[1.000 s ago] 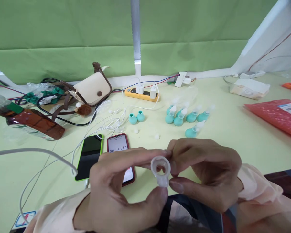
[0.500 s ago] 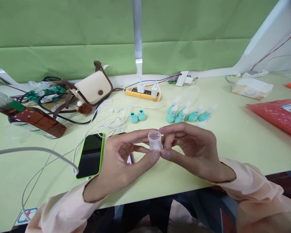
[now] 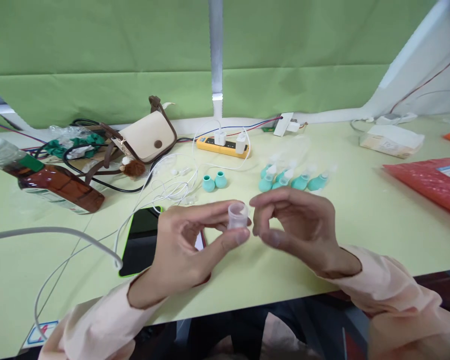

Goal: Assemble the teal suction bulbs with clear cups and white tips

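Between the thumb and fingers of my left hand (image 3: 189,245) is a small translucent plastic cup (image 3: 238,216), its round mouth tilted up towards me. Just right of it, my right hand (image 3: 298,230) is curved with thumb and fingers apart, holding nothing that I can see. Beyond my right hand stand several teal rubber bulbs with clear tips (image 3: 300,181). Two teal bulbs without tips (image 3: 214,181) are close together farther left. A phone with a green edge (image 3: 140,240) lies left of my left hand, which partly covers it and a second, dark red-edged phone.
At the left are a bottle of brown liquid (image 3: 62,187) and a cream bag (image 3: 148,137). White cables (image 3: 172,190) tangle before a yellow power strip (image 3: 223,146). To the right lie a red bubble-wrap pouch (image 3: 429,185) and a tissue pack (image 3: 392,141).
My right hand has let go of the translucent cup and moved slightly right, its fingers parting. The cup stays in my left hand. The view has shifted slightly.
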Motion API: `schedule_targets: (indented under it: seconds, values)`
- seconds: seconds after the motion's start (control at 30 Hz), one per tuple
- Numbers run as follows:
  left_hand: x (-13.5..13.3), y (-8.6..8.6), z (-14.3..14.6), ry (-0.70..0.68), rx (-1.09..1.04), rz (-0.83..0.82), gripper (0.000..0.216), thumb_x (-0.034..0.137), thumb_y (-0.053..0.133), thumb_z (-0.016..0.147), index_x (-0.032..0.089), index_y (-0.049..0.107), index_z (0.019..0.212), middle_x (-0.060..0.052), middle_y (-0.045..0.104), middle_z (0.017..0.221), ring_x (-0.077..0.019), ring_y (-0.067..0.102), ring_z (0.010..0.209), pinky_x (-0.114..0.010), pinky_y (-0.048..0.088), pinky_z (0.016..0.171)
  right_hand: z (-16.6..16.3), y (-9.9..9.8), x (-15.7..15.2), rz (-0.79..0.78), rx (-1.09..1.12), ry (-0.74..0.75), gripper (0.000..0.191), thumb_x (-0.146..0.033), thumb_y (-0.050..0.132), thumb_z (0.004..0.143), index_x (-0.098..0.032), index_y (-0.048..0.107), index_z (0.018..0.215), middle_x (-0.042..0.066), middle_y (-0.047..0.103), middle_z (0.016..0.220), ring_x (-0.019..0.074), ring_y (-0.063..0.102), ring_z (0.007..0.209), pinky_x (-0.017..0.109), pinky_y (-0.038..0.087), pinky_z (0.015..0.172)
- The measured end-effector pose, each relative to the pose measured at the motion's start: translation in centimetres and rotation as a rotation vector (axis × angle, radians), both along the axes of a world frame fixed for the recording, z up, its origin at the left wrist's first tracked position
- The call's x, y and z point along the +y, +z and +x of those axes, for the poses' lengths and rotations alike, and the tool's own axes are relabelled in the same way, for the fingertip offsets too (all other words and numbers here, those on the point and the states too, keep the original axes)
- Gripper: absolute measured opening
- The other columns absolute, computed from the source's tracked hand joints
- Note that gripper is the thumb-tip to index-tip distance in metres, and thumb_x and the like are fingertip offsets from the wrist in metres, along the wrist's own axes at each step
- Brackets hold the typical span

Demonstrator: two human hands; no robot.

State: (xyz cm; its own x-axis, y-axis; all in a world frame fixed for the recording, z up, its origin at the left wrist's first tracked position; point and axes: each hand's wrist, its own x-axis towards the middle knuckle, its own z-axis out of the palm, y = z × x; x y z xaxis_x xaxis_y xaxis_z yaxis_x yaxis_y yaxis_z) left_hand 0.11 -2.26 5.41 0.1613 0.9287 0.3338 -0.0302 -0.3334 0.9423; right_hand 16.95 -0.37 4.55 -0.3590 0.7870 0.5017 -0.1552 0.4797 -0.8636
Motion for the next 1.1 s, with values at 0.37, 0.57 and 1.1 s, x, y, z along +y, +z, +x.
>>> schedule_targets:
  seconds: [0.37,0.57,1.1]
  values:
    - [4.1,-0.9,-1.1,0.032,-0.162,-0.289,0.019,0.023,0.068,0.068,0.014,0.064,0.085,-0.004,0.066,0.073,-0.0137,0.061,0.061,-0.024,0.052,0.056,0.5,-5.5,8.7,0.345,-1.032,-0.203,0.025,-0.024,0.055,0.078,-0.015,0.056,0.101,0.007,0.06,0.096,0.0192,0.056,0.087,0.034,0.047,0.078]
    - [4.2,-0.9,-1.1,0.046,-0.223,-0.289,0.015,0.019,0.069,0.067,0.012,0.064,0.079,-0.003,0.064,0.068,-0.0123,0.06,0.058,-0.021,0.051,0.054,0.4,-9.4,10.0,0.254,-1.295,-0.109,0.028,-0.03,0.046,0.086,-0.014,0.05,0.109,0.007,0.052,0.108,0.0167,0.054,0.091,0.037,0.047,0.077]
    - [5.3,-1.6,-1.6,-0.05,-0.33,-0.442,0.031,0.023,0.058,0.077,0.014,0.054,0.107,-0.002,0.063,0.069,-0.0084,0.059,0.054,-0.02,0.051,0.056,-3.2,-9.0,13.5,0.149,-1.004,-0.246,0.029,-0.029,0.047,0.086,-0.014,0.049,0.111,0.008,0.052,0.11,0.018,0.054,0.094,0.038,0.047,0.078]
